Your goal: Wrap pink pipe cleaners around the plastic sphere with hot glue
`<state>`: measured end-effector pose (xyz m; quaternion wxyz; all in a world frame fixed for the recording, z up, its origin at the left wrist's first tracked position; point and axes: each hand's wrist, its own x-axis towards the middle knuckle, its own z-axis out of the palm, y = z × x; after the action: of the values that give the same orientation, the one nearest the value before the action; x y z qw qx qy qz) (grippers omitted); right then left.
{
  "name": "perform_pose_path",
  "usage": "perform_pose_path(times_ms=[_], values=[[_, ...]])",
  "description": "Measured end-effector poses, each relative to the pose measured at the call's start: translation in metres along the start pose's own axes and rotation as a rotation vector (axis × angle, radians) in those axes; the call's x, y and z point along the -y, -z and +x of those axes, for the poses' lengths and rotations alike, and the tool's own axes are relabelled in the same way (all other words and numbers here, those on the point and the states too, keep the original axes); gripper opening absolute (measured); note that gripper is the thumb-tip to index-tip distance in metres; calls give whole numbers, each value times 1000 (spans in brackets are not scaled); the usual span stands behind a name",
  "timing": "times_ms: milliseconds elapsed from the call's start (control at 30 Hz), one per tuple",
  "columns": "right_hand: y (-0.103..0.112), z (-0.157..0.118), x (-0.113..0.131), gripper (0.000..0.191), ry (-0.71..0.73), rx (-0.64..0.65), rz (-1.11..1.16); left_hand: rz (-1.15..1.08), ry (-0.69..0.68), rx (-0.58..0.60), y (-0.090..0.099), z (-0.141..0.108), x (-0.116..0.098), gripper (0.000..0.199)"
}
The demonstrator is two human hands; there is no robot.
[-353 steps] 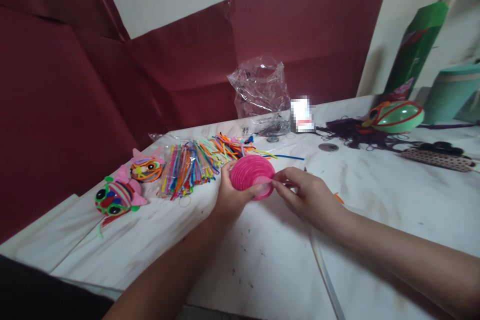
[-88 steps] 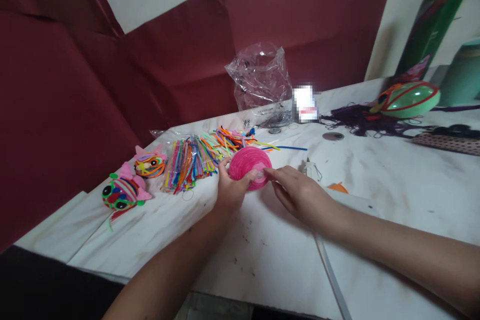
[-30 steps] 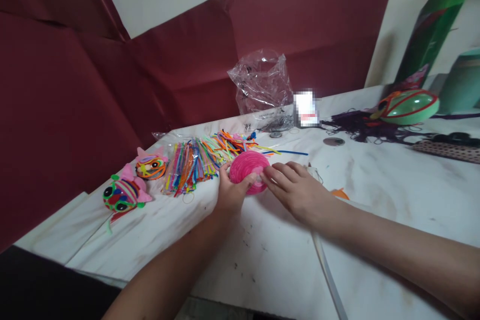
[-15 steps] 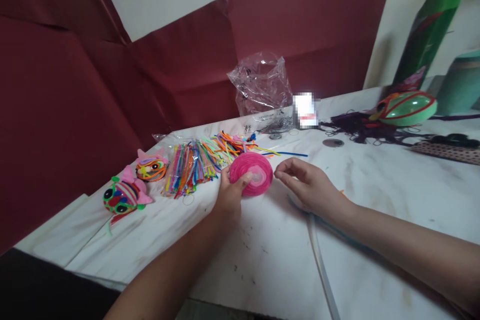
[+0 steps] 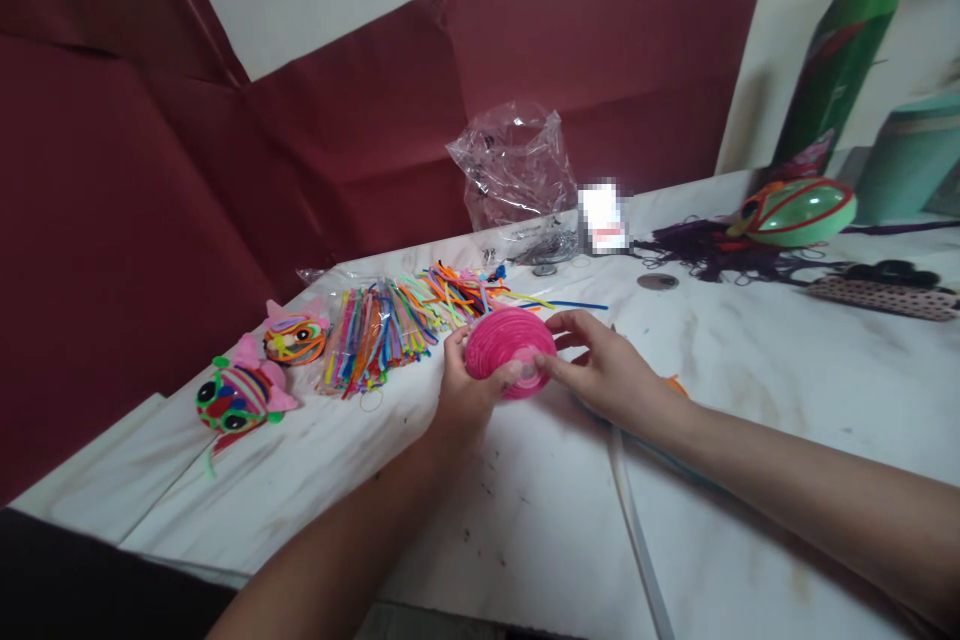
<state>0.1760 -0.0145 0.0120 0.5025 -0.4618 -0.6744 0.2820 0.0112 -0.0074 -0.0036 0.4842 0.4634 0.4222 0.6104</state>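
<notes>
Grasping the pink ball (image 5: pixel 514 340) with left hand (image 5: pixel 466 398) and right hand (image 5: pixel 609 375), we're seeing its rings (image 5: pixel 491 350) mostly done, a pale patch (image 5: pixel 528 369) seemingly remaining.

**Can't see behind the round pink piece!**

Finding most fingers of the left hand (image 5: pixel 466 395) blocked from view by that round pink piece (image 5: pixel 499 345). Over to the right hand (image 5: pixel 611 370): spotting just a dark tip (image 5: pixel 613 328) and a scrap of orange (image 5: pixel 677 385) past hand and wrist! Can't follow the pale strip (image 5: pixel 636 530) beyond the bottom edge, nor the teal bin (image 5: pixel 904 165) beyond the right. Can't name the pixelated white thing (image 5: pixel 602 212). Can't read the clear bag's (image 5: pixel 517 170) tiny print.
</notes>
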Motion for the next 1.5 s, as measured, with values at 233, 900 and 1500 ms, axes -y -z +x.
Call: perform_pose_path(times_ms=[233,900,1500], values=[[-1,1,-3,29,-36,26,-8,26,-7,7,3,2,4,82],[4,4,-2,25,-172,45,14,8,73,131,6,4,4,87],[1,2,-5,39,-90,76,-54,39,93,74,2,2,-1,81]])
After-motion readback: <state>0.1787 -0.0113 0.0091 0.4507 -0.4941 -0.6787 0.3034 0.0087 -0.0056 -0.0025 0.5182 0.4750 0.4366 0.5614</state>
